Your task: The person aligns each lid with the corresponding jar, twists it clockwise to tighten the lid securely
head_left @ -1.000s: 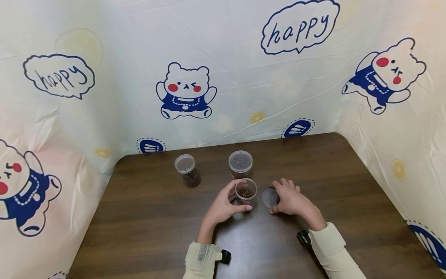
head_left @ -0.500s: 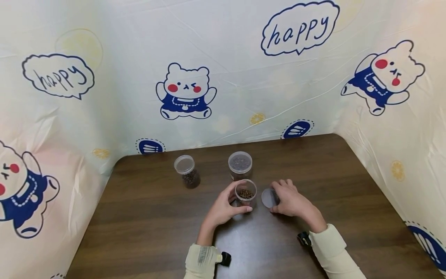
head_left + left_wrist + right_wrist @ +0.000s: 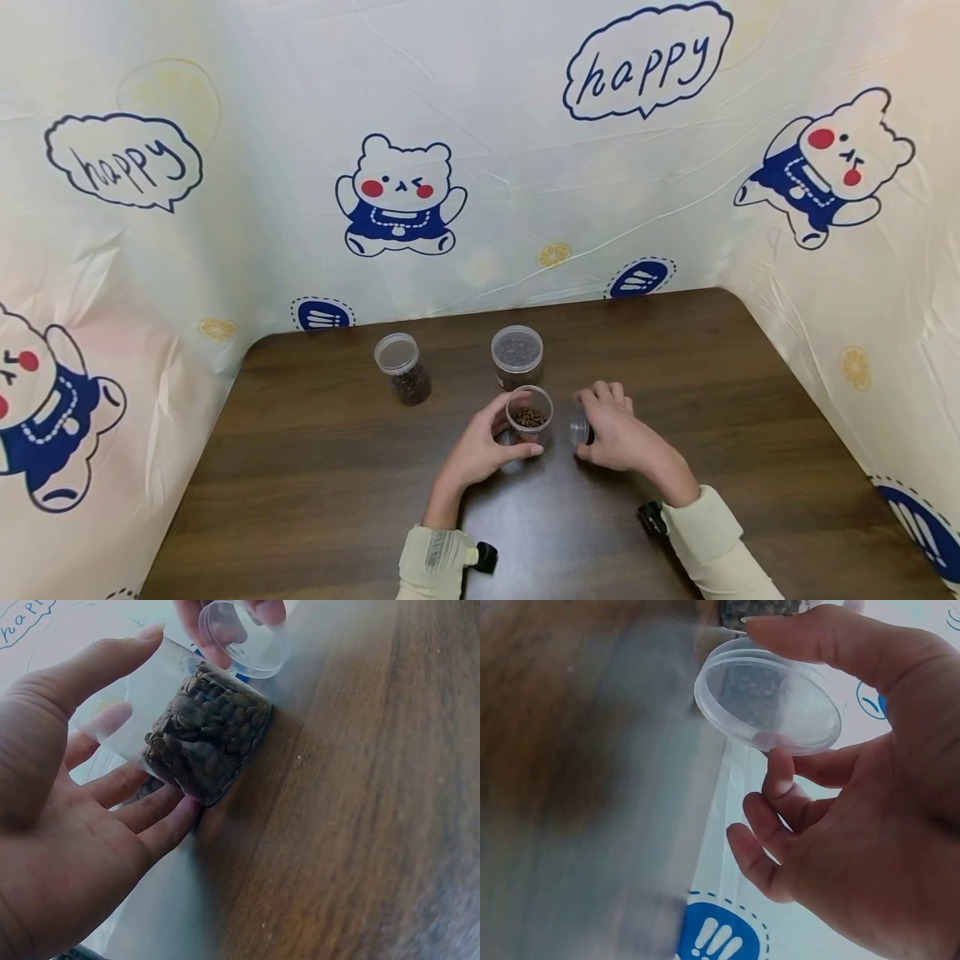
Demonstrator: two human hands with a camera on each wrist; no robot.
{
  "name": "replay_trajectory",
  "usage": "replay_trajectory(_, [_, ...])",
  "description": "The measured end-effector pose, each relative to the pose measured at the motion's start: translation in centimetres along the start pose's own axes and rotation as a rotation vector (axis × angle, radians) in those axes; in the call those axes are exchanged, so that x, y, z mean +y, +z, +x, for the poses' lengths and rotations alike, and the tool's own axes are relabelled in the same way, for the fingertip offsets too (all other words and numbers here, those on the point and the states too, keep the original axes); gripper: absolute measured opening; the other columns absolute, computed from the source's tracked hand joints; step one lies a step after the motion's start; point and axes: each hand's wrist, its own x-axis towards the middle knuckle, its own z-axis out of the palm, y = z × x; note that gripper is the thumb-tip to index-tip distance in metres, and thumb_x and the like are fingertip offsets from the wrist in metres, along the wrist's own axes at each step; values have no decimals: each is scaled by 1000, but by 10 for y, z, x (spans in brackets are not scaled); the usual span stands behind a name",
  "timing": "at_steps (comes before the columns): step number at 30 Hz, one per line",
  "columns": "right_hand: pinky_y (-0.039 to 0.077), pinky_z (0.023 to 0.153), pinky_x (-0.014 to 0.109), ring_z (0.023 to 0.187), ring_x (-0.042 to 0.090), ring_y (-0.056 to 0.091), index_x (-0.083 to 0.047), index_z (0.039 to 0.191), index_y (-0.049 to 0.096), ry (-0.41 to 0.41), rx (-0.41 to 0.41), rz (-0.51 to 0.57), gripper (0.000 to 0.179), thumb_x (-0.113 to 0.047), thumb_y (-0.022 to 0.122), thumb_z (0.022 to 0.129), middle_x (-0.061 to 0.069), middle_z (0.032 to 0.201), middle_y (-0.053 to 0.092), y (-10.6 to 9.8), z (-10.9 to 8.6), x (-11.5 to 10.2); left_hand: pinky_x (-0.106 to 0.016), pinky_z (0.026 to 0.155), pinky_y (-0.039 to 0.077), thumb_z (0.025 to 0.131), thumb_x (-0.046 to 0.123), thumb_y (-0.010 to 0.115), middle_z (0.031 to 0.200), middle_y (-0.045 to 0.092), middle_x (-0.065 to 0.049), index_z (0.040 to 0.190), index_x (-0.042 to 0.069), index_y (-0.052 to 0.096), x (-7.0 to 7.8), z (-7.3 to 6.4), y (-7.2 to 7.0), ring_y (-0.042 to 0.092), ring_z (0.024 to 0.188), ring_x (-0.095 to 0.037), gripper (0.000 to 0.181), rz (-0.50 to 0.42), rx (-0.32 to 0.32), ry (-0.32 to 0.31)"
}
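My left hand (image 3: pixel 480 445) grips a clear lidless jar (image 3: pixel 531 408) by its side, thumb at the front and fingers behind. Brown coffee beans (image 3: pixel 206 724) fill its lower part, and it stands upright on the table. To the right of it, my right hand (image 3: pixel 621 429) pinches a clear round lid (image 3: pixel 769 697) by the rim between thumb and fingers. The lid is tipped nearly on edge, apart from the jar. Just behind the held jar is a lidded jar (image 3: pixel 517 350) with dark contents. Another lidded jar (image 3: pixel 405 371), partly full of dark beans, stands farther left.
The dark wooden table (image 3: pixel 315 483) has its back edge against a pale hanging cloth (image 3: pixel 510 167) printed with bears. More cloth hangs along both sides. Each wrist wears a small black device (image 3: pixel 486 557) on a band.
My right hand has tilted the lid from facing up to nearly on edge and shifted slightly left. The left hand and the jar have stayed in place.
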Motion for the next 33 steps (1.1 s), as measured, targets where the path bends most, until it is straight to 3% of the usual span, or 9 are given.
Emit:
replay_trajectory(8, [47, 102, 58, 123, 38, 51, 2, 132, 55, -8, -4, 65, 65, -19, 90, 80, 20, 128, 59, 5, 2, 3, -36, 115, 46, 86, 16, 89, 150, 60, -14, 154, 13, 50, -1, 0, 0, 59, 138, -25, 79, -2, -6, -9])
replay_trajectory(12, [53, 96, 51, 113, 30, 60, 1, 134, 54, 4, -30, 109, 66, -19, 89, 82, 18, 125, 63, 5, 3, 6, -38, 117, 46, 85, 15, 89, 150, 59, -15, 154, 12, 50, -2, 0, 0, 59, 138, -25, 79, -4, -4, -6])
replay_trajectory(16, [55, 95, 46, 109, 25, 61, 0, 137, 53, -27, -1, 147, 69, -22, 90, 83, 14, 124, 64, 0, 3, 8, -38, 117, 46, 85, 15, 90, 150, 59, -16, 152, 17, 52, -3, 1, 0, 59, 138, -25, 77, -1, 1, 5])
replay_trajectory(22, [53, 102, 51, 120, 30, 61, -8, 137, 56, -99, 81, 181, 73, -41, 91, 82, 9, 129, 62, -16, 4, 3, -37, 117, 47, 84, 16, 90, 148, 61, -15, 151, 15, 53, -3, 1, -1, 60, 136, -25, 77, 6, 6, 14])
replay_trajectory(26, [55, 99, 48, 118, 25, 60, -16, 137, 58, -127, 118, 193, 72, -54, 87, 83, 3, 128, 61, -26, 4, -3, -39, 117, 47, 84, 15, 90, 148, 62, -12, 152, 11, 52, -3, 1, -1, 60, 136, -24, 78, 13, 7, 13])
replay_trajectory(33, [53, 92, 38, 110, 13, 54, -22, 148, 58, -179, 129, 223, 73, -54, 82, 88, -3, 123, 55, -31, 7, -18, -40, 117, 47, 85, 12, 89, 146, 63, 0, 150, 27, 54, -4, 1, 0, 60, 136, -19, 76, 14, 14, 2])
